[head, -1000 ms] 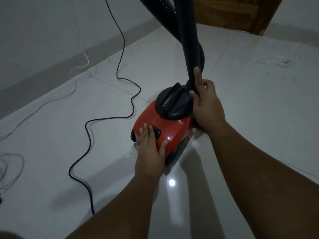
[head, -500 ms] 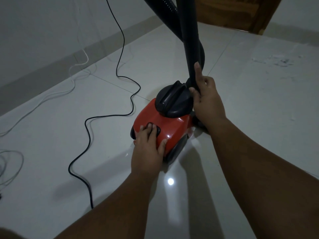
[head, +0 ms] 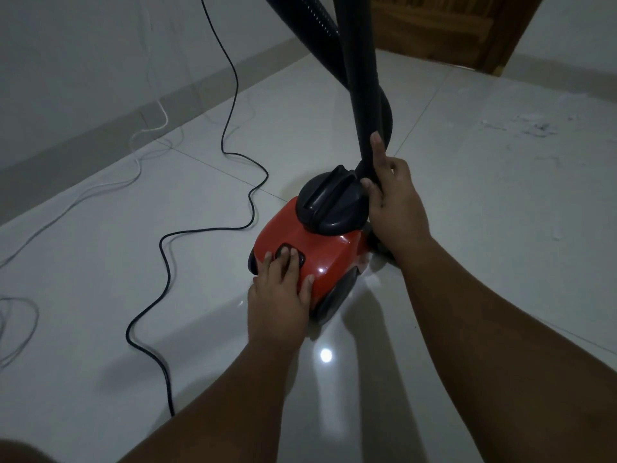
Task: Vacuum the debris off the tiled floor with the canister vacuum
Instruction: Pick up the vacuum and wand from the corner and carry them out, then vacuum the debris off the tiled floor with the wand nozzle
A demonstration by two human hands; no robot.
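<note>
A small red canister vacuum (head: 329, 252) with a black carry handle (head: 329, 198) stands on the glossy tiled floor (head: 467, 248). My left hand (head: 278, 297) lies flat on its rear, fingers straight and pressing the dark button (head: 298, 257). My right hand (head: 392, 202) grips the base of the black wand (head: 362, 78) where it meets the vacuum's front, index finger stretched up along it. A ribbed black hose (head: 312, 26) rises behind the wand. Pale debris (head: 531, 127) is scattered on the tiles at the far right.
A black power cord (head: 167, 262) snakes across the floor left of the vacuum and up the wall. White cables (head: 110, 185) lie along the grey skirting at the left. A wooden door (head: 440, 28) stands at the back.
My left hand's fingers have slid forward onto the dark button. The vacuum and my right hand have stayed almost where they were.
</note>
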